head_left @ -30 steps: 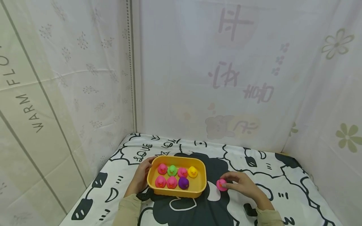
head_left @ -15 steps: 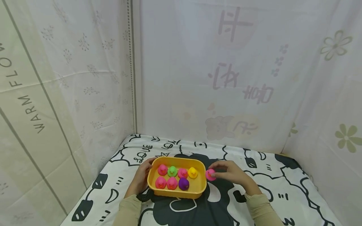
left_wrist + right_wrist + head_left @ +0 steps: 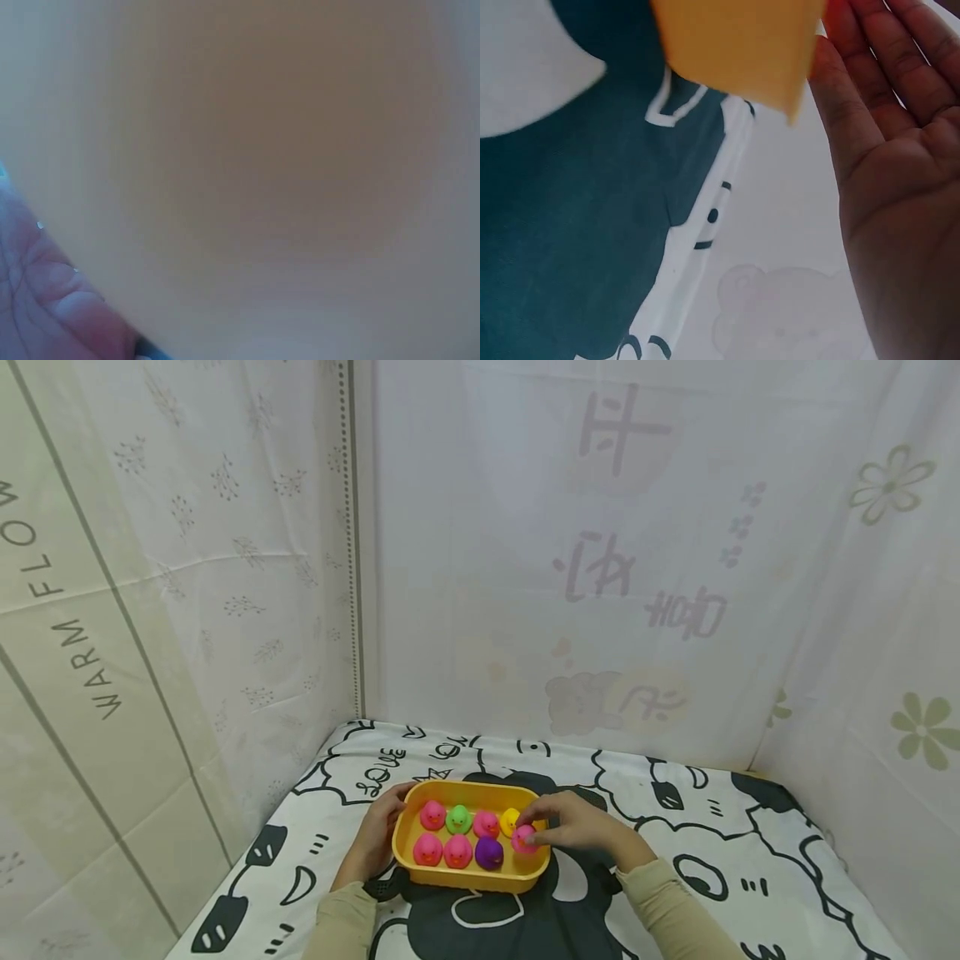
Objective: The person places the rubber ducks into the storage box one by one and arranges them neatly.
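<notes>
A yellow tray (image 3: pixel 465 881) sits on the patterned cloth in the head view, holding two rows of rubber ducks. My left hand (image 3: pixel 377 833) holds the tray at its left side, fingers around the far left corner; its thumb is hidden. In the left wrist view, a blurred surface covers most of the picture. Over the tray's right end, my right hand (image 3: pixel 581 827) pinches a pink rubber duck (image 3: pixel 523 838) between thumb and fingers. Beside that duck are a purple duck (image 3: pixel 489 853) and a partly covered yellow duck (image 3: pixel 509 821). Further left sit a green duck (image 3: pixel 458 819) and several pink ducks (image 3: pixel 427 848).
A white cloth (image 3: pixel 720 877) with black cartoon drawings covers the surface. Printed curtains (image 3: pixel 465 560) stand behind it and on both sides. A dark strap shows at the left wrist (image 3: pixel 384 887).
My right hand has carried the pink duck from the cloth right of the tray, leftward over the rim to the tray's right end. The left hand stays at the tray.
</notes>
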`<action>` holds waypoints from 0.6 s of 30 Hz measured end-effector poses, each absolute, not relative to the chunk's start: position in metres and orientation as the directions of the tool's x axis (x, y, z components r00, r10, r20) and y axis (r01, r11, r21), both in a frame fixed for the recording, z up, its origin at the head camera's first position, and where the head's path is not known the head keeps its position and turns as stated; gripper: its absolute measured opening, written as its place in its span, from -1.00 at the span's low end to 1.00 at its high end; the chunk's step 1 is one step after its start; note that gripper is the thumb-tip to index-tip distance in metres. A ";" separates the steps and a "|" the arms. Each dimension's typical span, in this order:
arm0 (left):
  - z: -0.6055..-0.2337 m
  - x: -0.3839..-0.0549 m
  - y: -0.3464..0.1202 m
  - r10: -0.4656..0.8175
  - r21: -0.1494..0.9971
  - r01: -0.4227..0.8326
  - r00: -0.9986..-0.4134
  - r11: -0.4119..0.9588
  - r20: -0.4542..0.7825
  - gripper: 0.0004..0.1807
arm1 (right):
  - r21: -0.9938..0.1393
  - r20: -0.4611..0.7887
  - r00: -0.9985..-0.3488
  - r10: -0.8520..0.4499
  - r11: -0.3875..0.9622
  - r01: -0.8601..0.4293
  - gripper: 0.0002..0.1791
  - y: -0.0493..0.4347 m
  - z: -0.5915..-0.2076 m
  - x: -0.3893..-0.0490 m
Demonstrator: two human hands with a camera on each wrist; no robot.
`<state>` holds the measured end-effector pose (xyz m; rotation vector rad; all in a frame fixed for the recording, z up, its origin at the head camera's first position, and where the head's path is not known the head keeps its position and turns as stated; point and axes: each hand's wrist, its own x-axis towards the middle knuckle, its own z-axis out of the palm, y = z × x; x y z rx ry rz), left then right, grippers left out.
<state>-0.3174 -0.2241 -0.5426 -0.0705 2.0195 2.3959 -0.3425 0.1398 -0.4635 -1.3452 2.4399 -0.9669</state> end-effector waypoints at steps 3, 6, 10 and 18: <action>-0.543 -0.317 -0.224 -0.027 0.985 -0.034 -0.999 -0.167 -0.039 -0.45 | -0.608 0.109 -0.556 -0.824 0.387 -0.693 -0.73 0.136 -0.466 -0.341; -0.543 -0.317 -0.224 -0.028 0.985 -0.035 -0.999 -0.166 -0.040 -0.45 | -0.600 0.094 -0.556 -0.826 0.399 -0.694 -0.75 0.133 -0.464 -0.339; -0.543 -0.317 -0.224 -0.028 0.986 -0.032 -0.999 -0.162 -0.037 -0.45 | -0.561 0.047 -0.555 -0.831 0.437 -0.703 -0.76 0.129 -0.461 -0.338; -0.544 -0.317 -0.223 -0.028 0.986 -0.024 -0.999 -0.166 -0.029 -0.45 | -0.466 -0.081 -0.570 -0.818 0.536 -0.704 -0.76 0.122 -0.461 -0.342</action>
